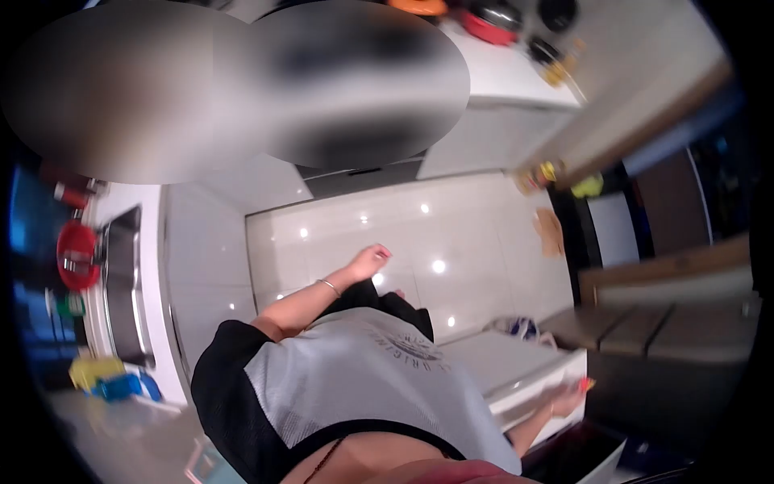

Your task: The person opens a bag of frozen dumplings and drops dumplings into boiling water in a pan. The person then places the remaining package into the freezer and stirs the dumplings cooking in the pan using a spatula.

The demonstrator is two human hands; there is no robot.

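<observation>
Kitchen floor [451, 234] of glossy, pale square tiles reflects ceiling lights. Smooth white desk [153, 282] frames rectangular metal sink [127, 298]. Straight-edged white drawer [556, 379] sits lower right. Right hand [574, 397] appears at its edge, fingers bent; cannot tell whether gripping. Left hand [370, 262], above tiles, curls loosely closed, nothing visibly held; thin metallic bangle [329, 287] circles wrist.

You have two hands [371, 260], one shirt [355, 379], one bracelet [329, 287] and one necklace [326, 458] in view. You also have one sink [127, 290], one red basin [78, 256], one red pot [490, 31], one yellow container [94, 372] and one blue container [119, 388]. You cannot get a reliable bottle count; the bottles [555, 74] are too blurred.
</observation>
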